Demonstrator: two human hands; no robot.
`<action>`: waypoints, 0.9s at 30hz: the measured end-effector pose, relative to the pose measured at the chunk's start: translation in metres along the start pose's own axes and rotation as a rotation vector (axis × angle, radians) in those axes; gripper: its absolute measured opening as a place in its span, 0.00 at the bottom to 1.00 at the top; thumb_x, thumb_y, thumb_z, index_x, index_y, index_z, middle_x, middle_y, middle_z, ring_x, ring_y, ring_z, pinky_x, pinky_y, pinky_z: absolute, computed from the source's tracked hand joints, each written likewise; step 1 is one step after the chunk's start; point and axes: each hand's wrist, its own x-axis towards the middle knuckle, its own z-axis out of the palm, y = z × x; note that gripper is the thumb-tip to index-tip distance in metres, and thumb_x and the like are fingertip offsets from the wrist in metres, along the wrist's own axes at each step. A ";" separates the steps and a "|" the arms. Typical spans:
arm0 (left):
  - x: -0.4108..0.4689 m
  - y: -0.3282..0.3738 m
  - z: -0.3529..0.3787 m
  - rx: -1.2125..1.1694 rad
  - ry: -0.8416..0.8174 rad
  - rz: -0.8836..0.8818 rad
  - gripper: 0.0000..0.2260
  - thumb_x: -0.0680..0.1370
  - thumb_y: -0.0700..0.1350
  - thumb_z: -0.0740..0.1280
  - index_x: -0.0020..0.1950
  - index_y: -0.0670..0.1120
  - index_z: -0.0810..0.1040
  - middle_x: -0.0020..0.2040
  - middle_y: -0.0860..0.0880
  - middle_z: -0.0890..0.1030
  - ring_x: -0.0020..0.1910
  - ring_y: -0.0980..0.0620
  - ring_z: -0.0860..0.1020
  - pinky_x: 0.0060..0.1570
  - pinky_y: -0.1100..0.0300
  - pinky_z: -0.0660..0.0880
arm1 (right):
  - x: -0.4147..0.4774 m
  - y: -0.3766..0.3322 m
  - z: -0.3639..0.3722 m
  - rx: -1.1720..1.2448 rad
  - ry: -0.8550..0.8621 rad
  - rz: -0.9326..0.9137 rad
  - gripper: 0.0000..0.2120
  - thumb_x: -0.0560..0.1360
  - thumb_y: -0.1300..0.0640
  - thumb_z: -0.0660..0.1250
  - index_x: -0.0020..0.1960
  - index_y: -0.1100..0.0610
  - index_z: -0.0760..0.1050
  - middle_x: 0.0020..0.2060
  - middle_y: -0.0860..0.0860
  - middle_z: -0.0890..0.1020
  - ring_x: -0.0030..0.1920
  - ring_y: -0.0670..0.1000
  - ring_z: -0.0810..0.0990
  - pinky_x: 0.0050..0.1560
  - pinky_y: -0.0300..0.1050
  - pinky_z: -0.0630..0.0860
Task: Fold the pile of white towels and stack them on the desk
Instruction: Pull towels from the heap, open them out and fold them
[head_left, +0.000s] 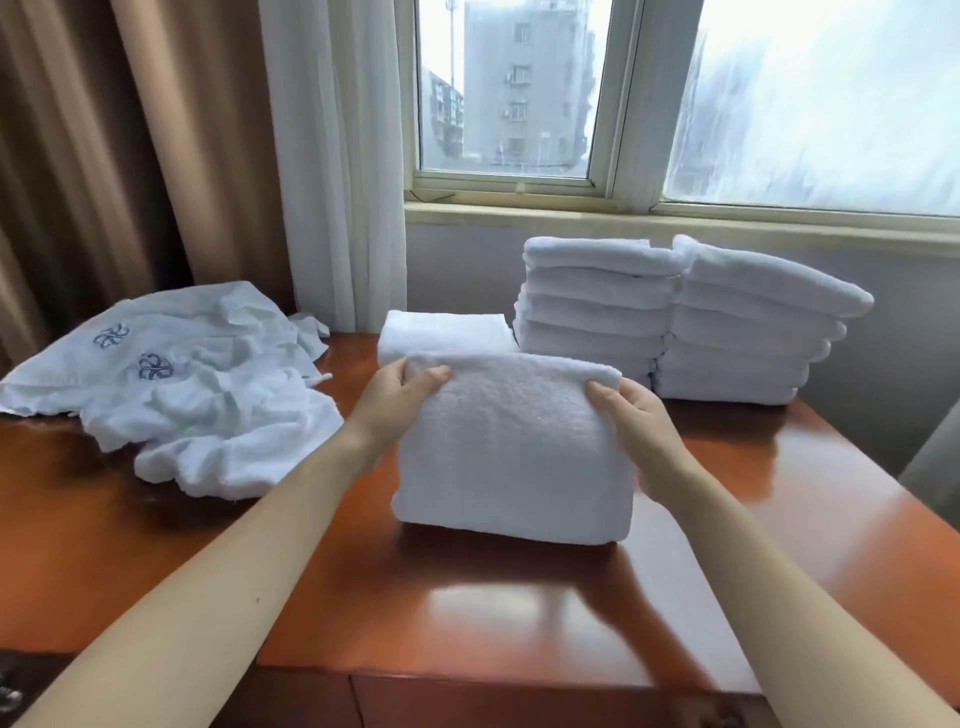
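A folded white towel (511, 447) sits at the middle of the glossy wooden desk (519, 613). My left hand (400, 397) pinches its far left corner and my right hand (631, 415) pinches its far right corner, lifting that far edge. Behind it lies one folded towel (441, 328). Two stacks of folded towels stand at the back right: the nearer-centre stack (592, 306) and the right stack (748, 322). A loose pile of unfolded white towels (197, 395) with blue embroidered marks lies on the left of the desk.
Brown curtains (104, 145) and a white sheer curtain (337, 156) hang at the back left. A window sill (571, 213) runs behind the stacks. The desk's front edge (519, 670) is close below my forearms.
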 end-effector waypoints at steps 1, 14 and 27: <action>0.009 -0.005 0.002 0.001 0.010 -0.013 0.06 0.80 0.47 0.68 0.49 0.46 0.82 0.42 0.53 0.86 0.42 0.56 0.84 0.38 0.64 0.78 | 0.009 0.004 0.000 -0.003 0.009 0.028 0.12 0.80 0.56 0.65 0.57 0.63 0.78 0.46 0.55 0.83 0.47 0.54 0.81 0.54 0.57 0.78; 0.076 -0.057 0.012 0.457 -0.121 -0.172 0.09 0.80 0.49 0.66 0.45 0.47 0.82 0.41 0.53 0.83 0.37 0.60 0.80 0.34 0.67 0.74 | 0.066 0.052 0.002 -0.321 0.110 0.216 0.08 0.77 0.55 0.67 0.43 0.59 0.73 0.36 0.53 0.75 0.36 0.51 0.73 0.35 0.44 0.68; 0.086 -0.068 0.020 0.558 -0.099 -0.305 0.13 0.75 0.53 0.70 0.43 0.45 0.72 0.37 0.44 0.71 0.35 0.48 0.69 0.36 0.55 0.62 | 0.075 0.057 0.000 -0.607 0.194 0.217 0.11 0.72 0.52 0.69 0.43 0.59 0.71 0.38 0.50 0.74 0.37 0.48 0.71 0.35 0.45 0.66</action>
